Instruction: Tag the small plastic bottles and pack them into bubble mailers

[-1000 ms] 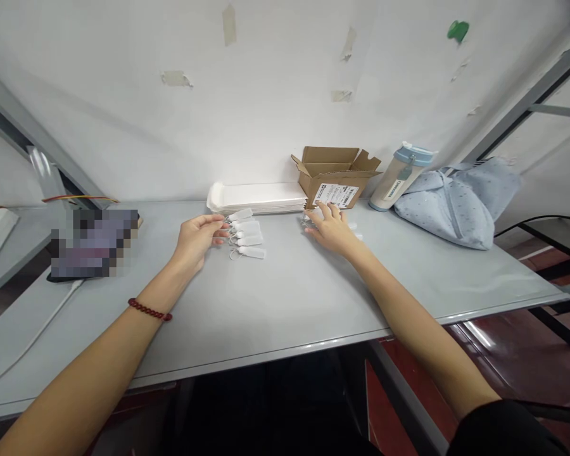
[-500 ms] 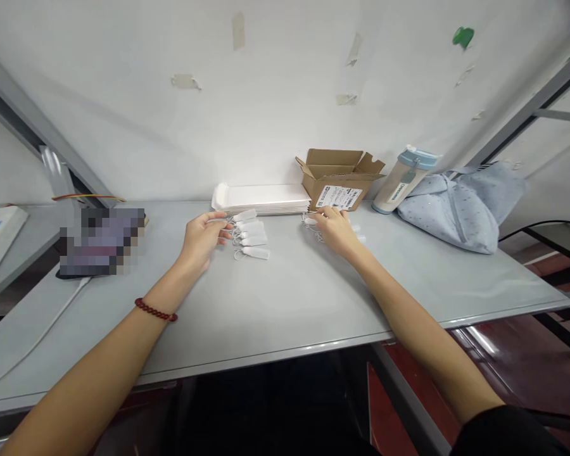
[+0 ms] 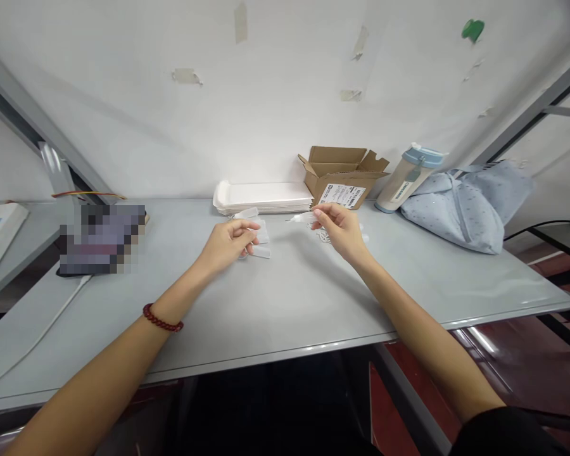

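My right hand (image 3: 339, 231) pinches a small translucent white piece with a thin dark tip (image 3: 301, 217), pointing left above the table. Beneath and behind that hand lie white looped strings (image 3: 323, 236) and more translucent pieces, partly hidden. My left hand (image 3: 232, 244) is curled, thumb and fingers together, over a column of translucent white tags (image 3: 261, 252). Whether its fingertips grip anything is hidden. Another tag (image 3: 247, 214) shows just beyond its knuckles.
Along the wall are a stack of white flat packs (image 3: 266, 195), an open cardboard box (image 3: 337, 183), a bottle with a blue lid (image 3: 406, 180) and a pale blue cloth bag (image 3: 460, 209). A blurred-out phone (image 3: 104, 240) with a white cable lies left on the grey table (image 3: 285, 304).
My right hand has lifted a translucent piece from the right-hand group. My left hand has moved right over the tags, its fingers now more closed. The view has shifted slightly.
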`<state>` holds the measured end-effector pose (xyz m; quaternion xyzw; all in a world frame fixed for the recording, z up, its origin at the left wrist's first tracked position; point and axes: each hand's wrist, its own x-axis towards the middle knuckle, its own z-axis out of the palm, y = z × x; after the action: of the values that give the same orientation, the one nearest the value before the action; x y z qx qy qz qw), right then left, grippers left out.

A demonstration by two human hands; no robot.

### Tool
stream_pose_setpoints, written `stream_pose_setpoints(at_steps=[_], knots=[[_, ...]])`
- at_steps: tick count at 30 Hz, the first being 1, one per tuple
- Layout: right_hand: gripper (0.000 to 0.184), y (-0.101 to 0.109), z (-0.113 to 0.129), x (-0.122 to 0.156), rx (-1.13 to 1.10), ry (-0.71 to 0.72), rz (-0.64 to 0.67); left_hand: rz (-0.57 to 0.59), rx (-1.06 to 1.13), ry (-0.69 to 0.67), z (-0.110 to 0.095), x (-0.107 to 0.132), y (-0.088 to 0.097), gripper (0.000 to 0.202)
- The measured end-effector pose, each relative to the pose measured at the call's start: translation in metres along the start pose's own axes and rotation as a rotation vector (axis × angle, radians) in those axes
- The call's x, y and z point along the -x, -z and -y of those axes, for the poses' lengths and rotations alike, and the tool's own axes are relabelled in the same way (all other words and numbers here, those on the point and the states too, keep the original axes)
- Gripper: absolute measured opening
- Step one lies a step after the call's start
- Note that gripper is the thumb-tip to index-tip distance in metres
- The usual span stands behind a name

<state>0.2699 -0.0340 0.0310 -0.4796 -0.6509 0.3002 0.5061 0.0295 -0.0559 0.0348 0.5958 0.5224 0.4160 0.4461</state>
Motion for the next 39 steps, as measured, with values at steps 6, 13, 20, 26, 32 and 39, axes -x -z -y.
stream_pose_setpoints(at_steps=[6, 13, 20, 26, 32, 39], knots=[[0.03, -0.01, 0.008, 0.008, -0.144, -0.083, 0.063, 0.157, -0.094, -0.003, -0.001, 0.005, -0.008, 0.034], [0.035, -0.016, 0.008, 0.013, -0.154, -0.099, 0.102, 0.178, -0.081, -0.02, 0.0, 0.007, -0.015, 0.022], [0.036, -0.016, 0.01, 0.012, -0.128, -0.109, 0.098, 0.076, 0.009, -0.061, -0.002, 0.006, -0.013, 0.018], [0.036, -0.017, 0.01, 0.013, -0.149, -0.103, 0.12, 0.094, 0.064, -0.052, -0.003, 0.006, -0.012, 0.016], [0.038, -0.017, 0.013, 0.015, -0.135, -0.113, 0.131, 0.112, 0.061, -0.052, -0.002, 0.006, -0.011, 0.018], [0.035, -0.017, 0.016, 0.016, -0.087, -0.112, 0.141, 0.117, 0.048, -0.048, -0.004, 0.006, -0.011, 0.02]])
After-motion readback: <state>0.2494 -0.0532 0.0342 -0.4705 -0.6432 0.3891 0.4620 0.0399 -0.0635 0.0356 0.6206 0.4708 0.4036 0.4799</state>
